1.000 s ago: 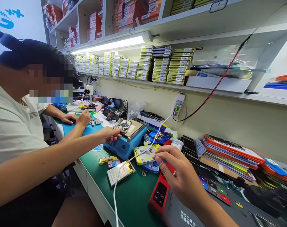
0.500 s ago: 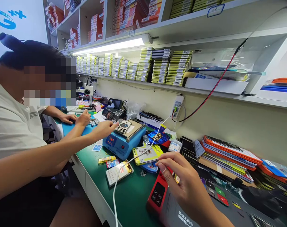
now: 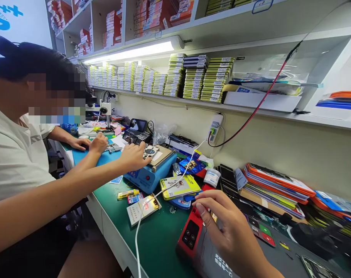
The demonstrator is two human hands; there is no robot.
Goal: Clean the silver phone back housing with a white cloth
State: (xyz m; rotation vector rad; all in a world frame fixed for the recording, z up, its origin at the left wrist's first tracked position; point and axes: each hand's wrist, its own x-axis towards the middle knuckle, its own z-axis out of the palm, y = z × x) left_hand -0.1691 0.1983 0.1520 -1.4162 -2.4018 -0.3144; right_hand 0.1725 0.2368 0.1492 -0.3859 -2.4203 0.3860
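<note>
My left hand (image 3: 135, 156) reaches across to the blue heating station (image 3: 148, 175) with its small display. Its fingers and thumb are bent around the near left end of a flat silvery plate with a round dark centre (image 3: 151, 151). That plate lies on the station's tan top, and the fingers partly cover it. My right hand (image 3: 227, 227) hovers over a red and grey device with round buttons (image 3: 189, 233). Its fingers curve loosely, thumb apart from the index finger, holding nothing. A yellow battery box (image 3: 181, 185) lies between my hands.
A co-worker (image 3: 16, 154) sits at the left, hands on the bench. A white cable (image 3: 137, 231) crosses the green bench top (image 3: 161, 247) past a white cigarette box (image 3: 142, 210). A white tub (image 3: 212, 177) and stacked orange-edged packs (image 3: 279, 185) stand right. Above runs a shelf (image 3: 250, 110) of boxes.
My left hand has moved onto the silvery plate, with fingers and thumb now at its end. My right hand stays nearly in place. The camera view has shifted slightly.
</note>
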